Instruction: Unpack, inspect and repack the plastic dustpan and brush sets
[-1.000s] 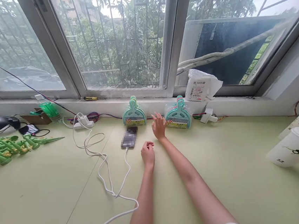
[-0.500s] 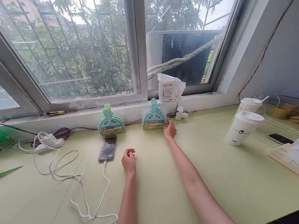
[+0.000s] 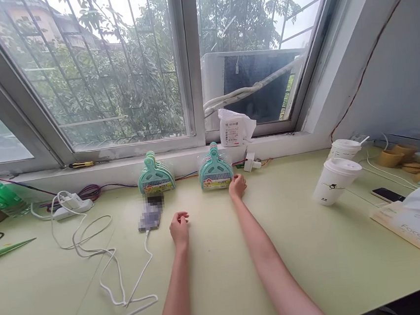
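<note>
As fingers [image 3: 237,178] touch it, dustpan set [image 3: 215,169] — upright, handle windowward

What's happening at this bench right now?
A person's right hand is at the right edge of the right-hand dustpan-and-brush pack, which stands against the wall below the window. The left hand rests loosely curled near the table, holding nothing visible. A similar pack stands to the left, behind a phone with a white cable plugged in. Two white cups are off to the right.
</note>
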A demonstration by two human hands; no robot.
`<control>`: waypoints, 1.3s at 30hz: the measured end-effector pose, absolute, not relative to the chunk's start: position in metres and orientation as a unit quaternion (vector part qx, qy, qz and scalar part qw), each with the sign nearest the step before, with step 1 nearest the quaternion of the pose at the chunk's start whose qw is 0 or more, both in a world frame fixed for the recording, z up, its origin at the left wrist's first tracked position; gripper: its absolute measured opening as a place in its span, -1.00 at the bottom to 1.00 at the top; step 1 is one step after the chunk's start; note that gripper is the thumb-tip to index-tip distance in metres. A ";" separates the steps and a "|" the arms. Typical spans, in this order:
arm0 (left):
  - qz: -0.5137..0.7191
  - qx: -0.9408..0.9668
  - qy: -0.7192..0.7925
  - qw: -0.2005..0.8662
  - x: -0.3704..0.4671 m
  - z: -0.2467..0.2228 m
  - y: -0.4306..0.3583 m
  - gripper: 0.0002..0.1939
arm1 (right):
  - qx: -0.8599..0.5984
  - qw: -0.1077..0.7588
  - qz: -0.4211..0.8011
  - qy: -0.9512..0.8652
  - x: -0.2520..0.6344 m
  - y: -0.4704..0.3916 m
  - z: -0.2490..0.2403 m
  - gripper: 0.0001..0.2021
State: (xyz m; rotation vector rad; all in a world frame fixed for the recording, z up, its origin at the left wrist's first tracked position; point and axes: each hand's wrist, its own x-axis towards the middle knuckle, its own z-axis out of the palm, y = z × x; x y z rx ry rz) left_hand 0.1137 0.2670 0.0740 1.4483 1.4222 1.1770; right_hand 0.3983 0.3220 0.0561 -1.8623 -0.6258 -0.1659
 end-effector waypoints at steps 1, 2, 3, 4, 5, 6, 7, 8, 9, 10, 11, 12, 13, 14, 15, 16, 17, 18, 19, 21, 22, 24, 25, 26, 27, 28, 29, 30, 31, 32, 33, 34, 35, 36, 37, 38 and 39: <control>0.462 0.570 0.558 0.387 0.113 0.073 0.267 -0.78 | -0.781 0.563 -0.058 -0.263 0.397 0.320 0.056 -0.84; 0.462 0.571 0.557 0.388 0.113 0.073 0.268 -0.78 | -0.776 0.571 -0.047 -0.264 0.395 0.318 0.057 -0.82; 0.465 0.570 0.554 0.389 0.112 0.072 0.269 -0.78 | -0.771 0.578 -0.039 -0.266 0.392 0.315 0.057 -0.81; 0.470 0.567 0.549 0.394 0.112 0.071 0.270 -0.79 | -0.766 0.583 -0.034 -0.269 0.389 0.311 0.058 -0.80; 0.480 0.561 0.542 0.402 0.112 0.071 0.272 -0.80 | -0.759 0.590 -0.030 -0.273 0.385 0.306 0.059 -0.80; 0.494 0.551 0.531 0.414 0.112 0.070 0.273 -0.81 | -0.752 0.596 -0.027 -0.279 0.380 0.301 0.059 -0.80; 0.510 0.538 0.515 0.430 0.113 0.070 0.275 -0.78 | -0.746 0.602 -0.025 -0.284 0.375 0.294 0.060 -0.81; 0.524 0.526 0.495 0.451 0.114 0.071 0.276 -0.72 | -0.738 0.608 -0.021 -0.294 0.369 0.287 0.060 -0.82; 0.532 0.516 0.472 0.478 0.116 0.071 0.276 -0.64 | -0.729 0.613 -0.016 -0.304 0.362 0.280 0.060 -0.83; 0.527 0.512 0.448 0.510 0.118 0.072 0.276 -0.58 | -0.719 0.618 -0.009 -0.320 0.356 0.272 0.059 -0.83; 0.509 0.513 0.426 0.545 0.119 0.073 0.275 -0.54 | -0.703 0.623 0.005 -0.342 0.350 0.264 0.057 -0.83; 0.481 0.519 0.405 0.579 0.121 0.074 0.273 -0.53 | -0.688 0.627 0.022 -0.365 0.343 0.255 0.055 -0.83; 0.449 0.525 0.388 0.610 0.122 0.076 0.270 -0.54 | -0.674 0.626 0.044 -0.390 0.338 0.247 0.053 -0.83; 0.421 0.528 0.376 0.634 0.123 0.077 0.266 -0.56 | -0.663 0.619 0.072 -0.414 0.333 0.238 0.051 -0.82; 0.403 0.523 0.372 0.652 0.123 0.078 0.262 -0.57 | -0.658 0.608 0.101 -0.433 0.328 0.230 0.049 -0.80; 0.397 0.512 0.373 0.664 0.122 0.079 0.259 -0.59 | -0.656 0.595 0.130 -0.446 0.325 0.223 0.048 -0.77; 0.402 0.491 0.379 0.673 0.120 0.080 0.256 -0.60 | -0.656 0.582 0.154 -0.454 0.323 0.217 0.048 -0.73; 0.415 0.466 0.386 0.680 0.118 0.080 0.253 -0.62 | -0.659 0.574 0.169 -0.457 0.321 0.213 0.048 -0.67; 0.430 0.442 0.386 0.686 0.115 0.081 0.251 -0.64 | -0.663 0.567 0.170 -0.458 0.321 0.210 0.049 -0.60; 0.471 0.394 0.383 0.690 0.110 0.080 0.251 -0.67 | -0.682 0.540 0.129 -0.476 0.323 0.210 0.053 -0.52; 0.491 0.373 0.383 0.688 0.107 0.080 0.251 -0.69 | -0.693 0.510 0.097 -0.501 0.324 0.212 0.055 -0.53; 0.526 0.339 0.392 0.675 0.102 0.080 0.254 -0.71 | -0.711 0.413 0.034 -0.568 0.329 0.221 0.058 -0.57; 0.535 0.329 0.397 0.669 0.101 0.079 0.256 -0.71 | -0.718 0.355 0.014 -0.599 0.331 0.228 0.059 -0.58; 0.540 0.321 0.403 0.665 0.100 0.079 0.259 -0.71 | -0.726 0.299 0.003 -0.620 0.334 0.236 0.059 -0.58; 0.541 0.315 0.407 0.665 0.099 0.079 0.261 -0.72 | -0.736 0.252 -0.004 -0.628 0.337 0.245 0.059 -0.57; 0.541 0.310 0.411 0.665 0.099 0.079 0.264 -0.72 | -0.750 0.219 -0.008 -0.625 0.339 0.255 0.059 -0.55; 0.539 0.308 0.414 0.666 0.100 0.080 0.266 -0.72 | -0.762 0.198 -0.013 -0.616 0.342 0.265 0.058 -0.54; 0.536 0.308 0.415 0.667 0.101 0.080 0.268 -0.71 | -0.772 0.186 -0.020 -0.607 0.345 0.275 0.057 -0.53; 0.536 0.310 0.417 0.666 0.102 0.081 0.270 -0.70 | -0.779 0.181 -0.027 -0.600 0.348 0.285 0.057 -0.52; 0.535 0.314 0.418 0.664 0.102 0.081 0.272 -0.70 | -0.782 0.179 -0.035 -0.596 0.351 0.294 0.056 -0.52; 0.533 0.319 0.417 0.663 0.103 0.081 0.273 -0.69 | -0.784 0.181 -0.042 -0.592 0.354 0.303 0.056 -0.52; 0.531 0.323 0.416 0.664 0.103 0.081 0.274 -0.69 | -0.785 0.187 -0.049 -0.588 0.357 0.311 0.055 -0.53; 0.529 0.323 0.417 0.665 0.103 0.081 0.274 -0.69 | -0.785 0.198 -0.056 -0.584 0.360 0.319 0.055 -0.54; 0.528 0.321 0.419 0.666 0.103 0.081 0.275 -0.70 | -0.785 0.212 -0.064 -0.579 0.363 0.325 0.055 -0.55; 0.528 0.317 0.421 0.666 0.103 0.080 0.275 -0.70 | -0.783 0.228 -0.072 -0.574 0.365 0.330 0.055 -0.55; 0.530 0.311 0.424 0.665 0.103 0.080 0.276 -0.70 | -0.782 0.243 -0.081 -0.568 0.367 0.334 0.055 -0.54; 0.532 0.305 0.427 0.664 0.103 0.080 0.276 -0.70 | -0.780 0.256 -0.088 -0.564 0.368 0.337 0.055 -0.54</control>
